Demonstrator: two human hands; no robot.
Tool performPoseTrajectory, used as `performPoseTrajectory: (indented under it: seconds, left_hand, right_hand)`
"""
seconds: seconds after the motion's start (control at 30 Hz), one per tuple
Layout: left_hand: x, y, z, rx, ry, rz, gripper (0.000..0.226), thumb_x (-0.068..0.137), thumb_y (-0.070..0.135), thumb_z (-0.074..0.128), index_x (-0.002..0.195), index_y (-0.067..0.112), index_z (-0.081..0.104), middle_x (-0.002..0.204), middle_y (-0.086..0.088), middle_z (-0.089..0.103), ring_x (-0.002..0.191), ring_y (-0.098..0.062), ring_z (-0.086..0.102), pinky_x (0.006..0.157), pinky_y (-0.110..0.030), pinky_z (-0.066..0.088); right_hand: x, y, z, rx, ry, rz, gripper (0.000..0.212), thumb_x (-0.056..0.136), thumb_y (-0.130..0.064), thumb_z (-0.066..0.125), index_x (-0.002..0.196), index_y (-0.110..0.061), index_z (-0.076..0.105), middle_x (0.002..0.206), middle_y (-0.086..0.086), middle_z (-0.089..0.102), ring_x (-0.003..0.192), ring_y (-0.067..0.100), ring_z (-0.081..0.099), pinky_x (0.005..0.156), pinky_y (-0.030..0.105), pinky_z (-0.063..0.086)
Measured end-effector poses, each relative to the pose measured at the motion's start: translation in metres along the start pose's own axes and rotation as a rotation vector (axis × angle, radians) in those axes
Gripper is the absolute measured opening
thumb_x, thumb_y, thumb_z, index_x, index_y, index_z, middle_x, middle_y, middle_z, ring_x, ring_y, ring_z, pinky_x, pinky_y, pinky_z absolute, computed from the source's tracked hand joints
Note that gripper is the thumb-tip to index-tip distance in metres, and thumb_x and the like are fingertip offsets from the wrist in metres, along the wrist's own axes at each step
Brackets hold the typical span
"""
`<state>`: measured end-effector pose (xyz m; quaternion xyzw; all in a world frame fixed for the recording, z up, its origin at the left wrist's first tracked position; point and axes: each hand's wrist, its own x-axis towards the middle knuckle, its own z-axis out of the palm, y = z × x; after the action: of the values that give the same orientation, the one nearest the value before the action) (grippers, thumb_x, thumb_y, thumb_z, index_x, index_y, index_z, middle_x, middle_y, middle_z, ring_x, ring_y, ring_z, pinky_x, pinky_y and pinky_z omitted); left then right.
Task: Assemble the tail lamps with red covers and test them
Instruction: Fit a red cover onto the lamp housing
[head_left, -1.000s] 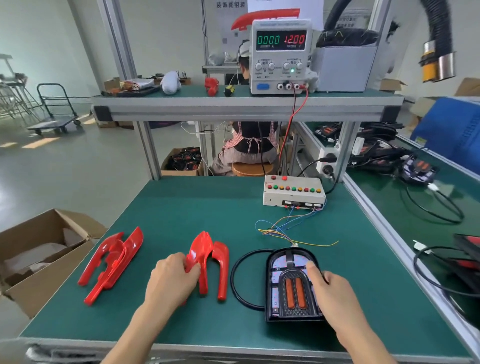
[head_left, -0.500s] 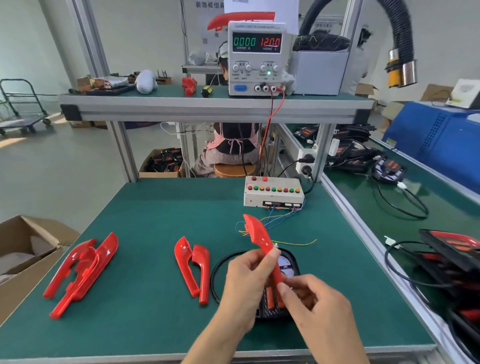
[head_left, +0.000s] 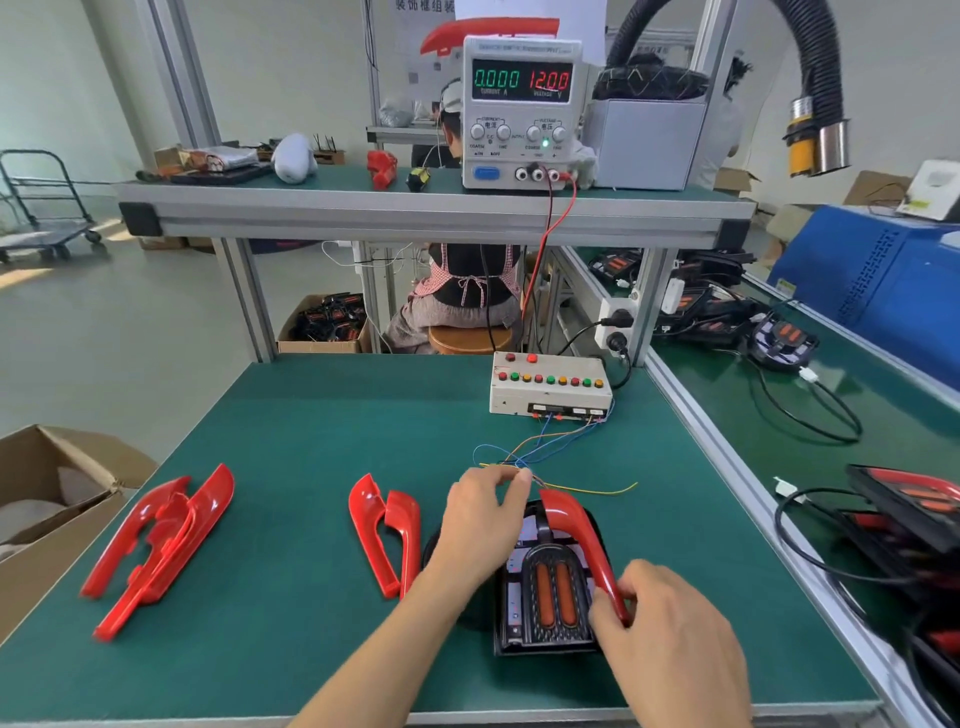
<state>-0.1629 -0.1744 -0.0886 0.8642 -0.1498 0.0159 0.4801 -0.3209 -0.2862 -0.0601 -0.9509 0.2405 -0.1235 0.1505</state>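
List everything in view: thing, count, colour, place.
tail lamp: one, black, front of the mat
red cover: one, on the lamp's right edge
spare red covers: two, left of the lamp
red trims: a pile, far left
switch box: one, beige, behind the lamp
power supply: one, white, upper shelf
cardboard box: one, left of the bench
left hand: on the lamp's upper left
right hand: grip on the cover's near end

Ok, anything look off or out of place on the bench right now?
Nothing broken or spilled. The loose wires lie tangled by the left hand. The right hand holds the red cover on the lamp, not clearly seated.
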Motion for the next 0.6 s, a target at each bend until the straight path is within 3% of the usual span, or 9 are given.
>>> performPoseTrajectory:
  seconds: [0.1, 0.23, 0.3, 0.5, 0.57, 0.6]
  left_hand:
    - [0.019, 0.002, 0.006, 0.092, -0.182, -0.083, 0.044, 0.102, 0.053, 0.045, 0.106, 0.018, 0.070, 0.085, 0.004, 0.065, 0.084, -0.017, 0.059, 0.074, -0.028, 0.042]
    - [0.033, 0.003, 0.013, 0.114, -0.371, -0.130, 0.053, 0.093, 0.067, 0.050, 0.076, 0.018, 0.063, 0.067, 0.006, 0.057, 0.064, -0.011, 0.053, 0.061, -0.026, 0.040]
    - [0.036, 0.002, 0.017, 0.164, -0.421, -0.117, 0.062, 0.091, 0.070, 0.051, 0.077, 0.012, 0.064, 0.069, 0.002, 0.059, 0.064, -0.013, 0.053, 0.062, -0.025, 0.041]
    - [0.036, -0.001, 0.023, 0.119, -0.428, -0.103, 0.056, 0.085, 0.074, 0.056, 0.068, 0.021, 0.057, 0.062, 0.006, 0.057, 0.059, -0.011, 0.053, 0.058, -0.027, 0.041]
    - [0.034, -0.001, 0.022, 0.028, -0.415, -0.140, 0.058, 0.079, 0.078, 0.058, 0.069, 0.022, 0.059, 0.065, 0.010, 0.062, 0.060, -0.007, 0.056, 0.061, -0.026, 0.044]
    - [0.033, 0.000, 0.020, -0.010, -0.401, -0.155, 0.058, 0.078, 0.079, 0.058, 0.069, 0.022, 0.059, 0.062, 0.012, 0.062, 0.057, -0.005, 0.054, 0.060, -0.025, 0.043]
  right_hand:
    - [-0.003, 0.001, -0.003, -0.065, -0.009, -0.004, 0.033, 0.095, -0.060, 0.044, 0.086, -0.029, 0.046, 0.090, -0.009, 0.053, 0.085, 0.011, 0.052, 0.072, 0.025, 0.046]
    - [0.000, 0.005, -0.006, -0.091, -0.046, 0.005, 0.035, 0.096, -0.061, 0.044, 0.085, -0.027, 0.046, 0.089, -0.009, 0.054, 0.081, 0.013, 0.050, 0.069, 0.025, 0.042]
    - [0.002, 0.006, -0.008, -0.086, -0.059, 0.017, 0.035, 0.096, -0.060, 0.045, 0.086, -0.026, 0.047, 0.089, -0.008, 0.054, 0.081, 0.015, 0.050, 0.069, 0.027, 0.040]
    - [0.001, 0.011, -0.008, -0.116, -0.030, -0.050, 0.041, 0.098, -0.061, 0.043, 0.078, -0.026, 0.039, 0.080, -0.006, 0.043, 0.080, 0.013, 0.047, 0.068, 0.024, 0.036]
    - [-0.004, 0.012, -0.005, -0.152, -0.020, -0.097, 0.039, 0.099, -0.062, 0.041, 0.084, -0.026, 0.043, 0.082, -0.004, 0.039, 0.081, 0.010, 0.044, 0.068, 0.022, 0.033]
    - [-0.006, 0.012, -0.005, -0.142, -0.014, -0.130, 0.036, 0.097, -0.060, 0.049, 0.084, -0.026, 0.048, 0.081, -0.004, 0.038, 0.078, 0.011, 0.043, 0.066, 0.022, 0.034]
